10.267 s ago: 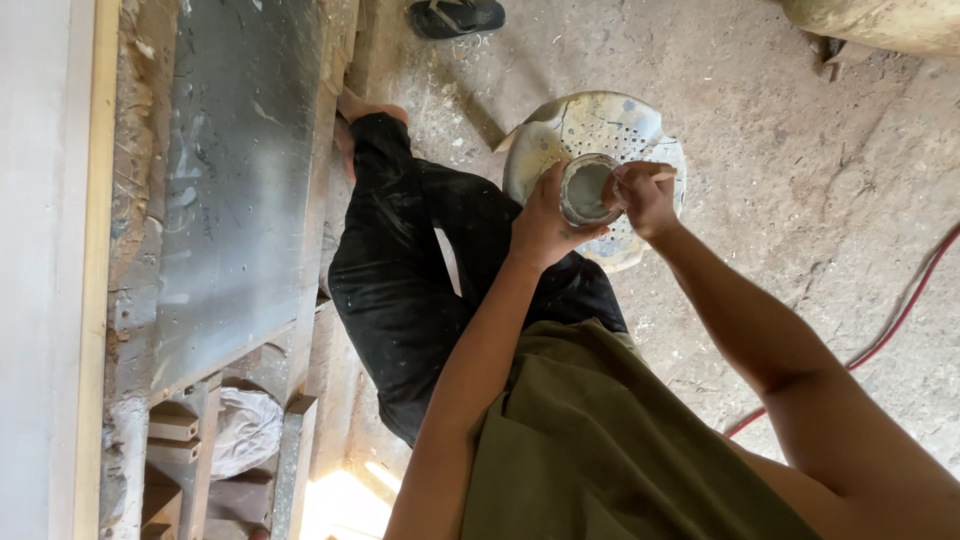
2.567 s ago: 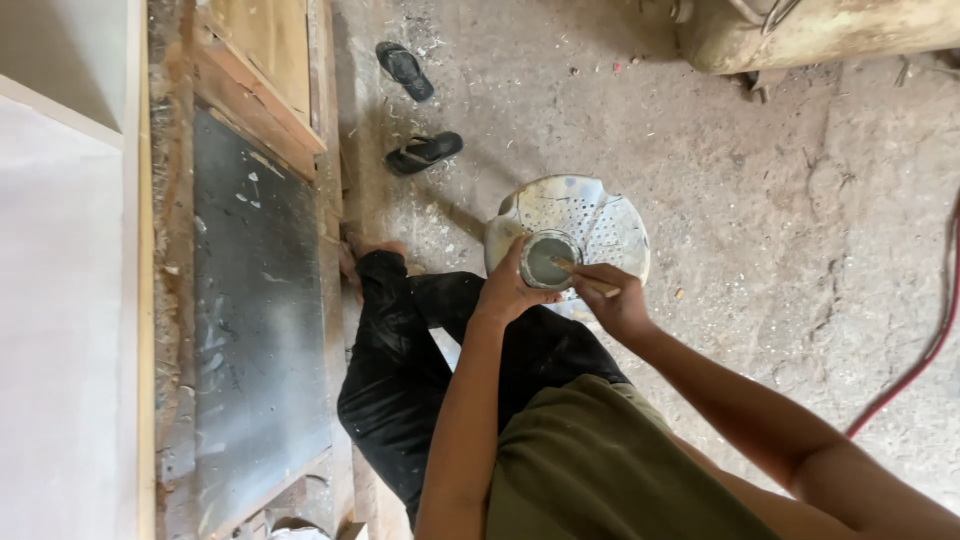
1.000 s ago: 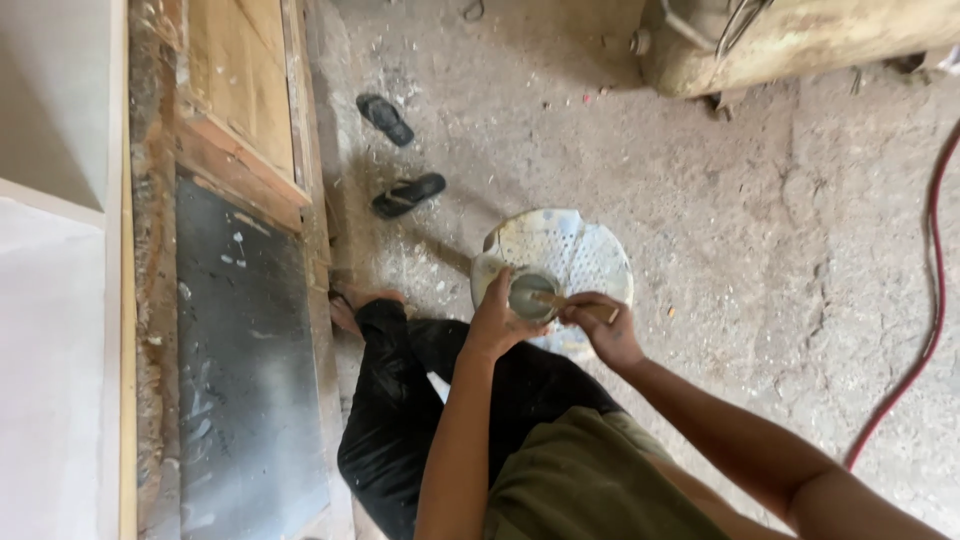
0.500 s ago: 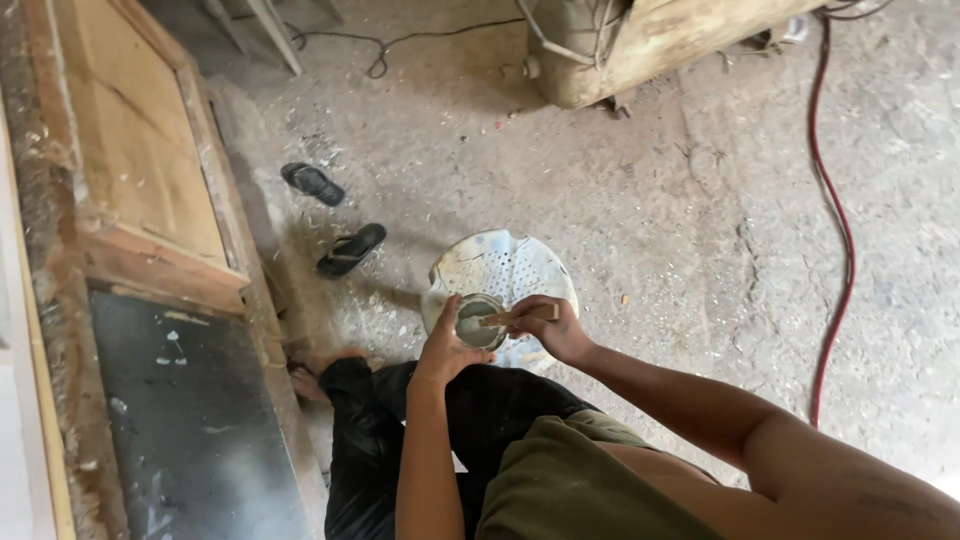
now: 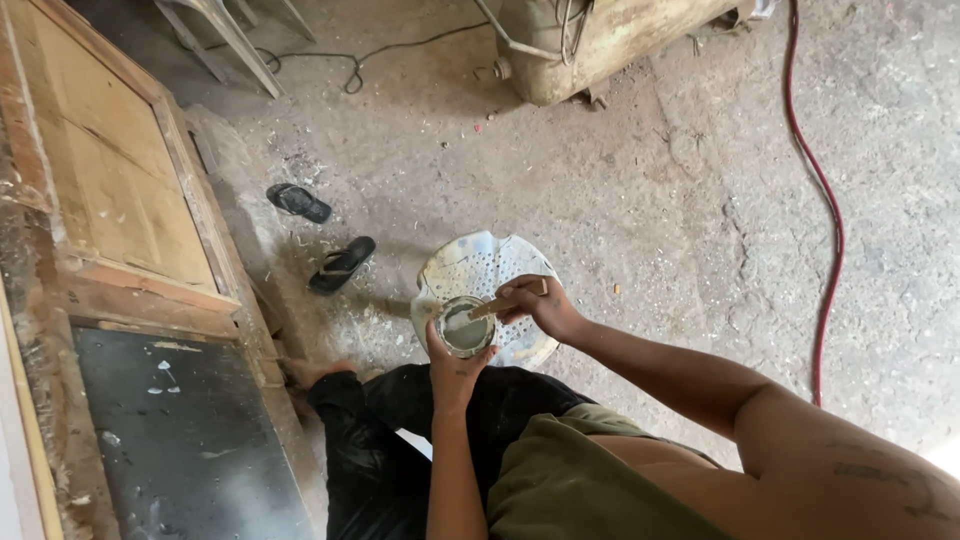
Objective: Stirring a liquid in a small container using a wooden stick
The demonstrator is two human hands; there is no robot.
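Head view showed us our left hand [image 5: 455, 365] wrapped around a small tin of pale paste [image 5: 466, 327], held above a perforated metal disc [image 5: 470, 275] on the floor, while our right hand [image 5: 535, 303] pinched a wooden stick [image 5: 505, 300] dipped inside. Hard stirring could slop paste onto our trousers [image 5: 400, 440]. 2 sandals [image 5: 325, 240] and a red hose [image 5: 825, 210] lay nearby.

Location: a rough workshop. Indicators: bare concrete floor [image 5: 620, 200] strewn with wood shavings [image 5: 300, 165]; an unfinished wooden door panel [image 5: 110, 190] lying flat; a red hose [image 5: 825, 200] across the floor; a dented metal tank [image 5: 600, 40]; loose sandals [image 5: 320, 235].
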